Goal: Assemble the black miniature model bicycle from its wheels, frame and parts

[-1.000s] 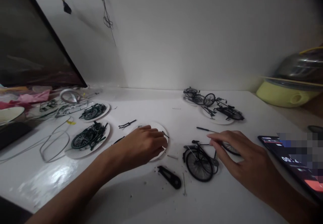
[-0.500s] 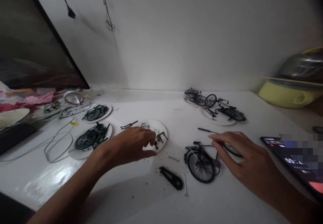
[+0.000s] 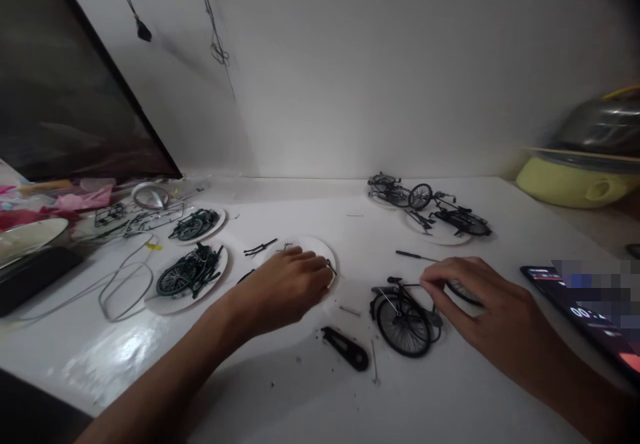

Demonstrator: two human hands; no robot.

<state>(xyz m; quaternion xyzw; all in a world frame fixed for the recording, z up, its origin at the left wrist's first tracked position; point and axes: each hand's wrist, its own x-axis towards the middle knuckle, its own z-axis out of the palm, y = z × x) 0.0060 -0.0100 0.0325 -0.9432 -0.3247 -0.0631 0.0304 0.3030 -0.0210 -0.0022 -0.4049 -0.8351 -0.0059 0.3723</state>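
Note:
My left hand (image 3: pixel 287 287) lies palm down over a white paper plate (image 3: pixel 313 247) of small black parts, its fingertips hidden in among them; what they touch does not show. My right hand (image 3: pixel 473 301) pinches the frame of a small black model bicycle (image 3: pixel 405 314) that stands on the white table, fingers around its top tube and far wheel. A black chain-guard piece (image 3: pixel 346 349) lies on the table just in front of both hands, beside thin metal pins (image 3: pixel 374 364).
Two plates with dark green bicycle parts (image 3: pixel 189 274) sit at left, near a looped grey cable (image 3: pixel 125 284). More black model bicycles on plates (image 3: pixel 445 221) stand at the back right. A thin screwdriver (image 3: pixel 415 255), a phone (image 3: pixel 590 314) at right, a yellow pot (image 3: pixel 575 184), a dark monitor (image 3: pixel 60 97).
My left hand lifted off the plate half a second ago, showing the small parts, and has now come back down over them. My right hand stays on the bicycle.

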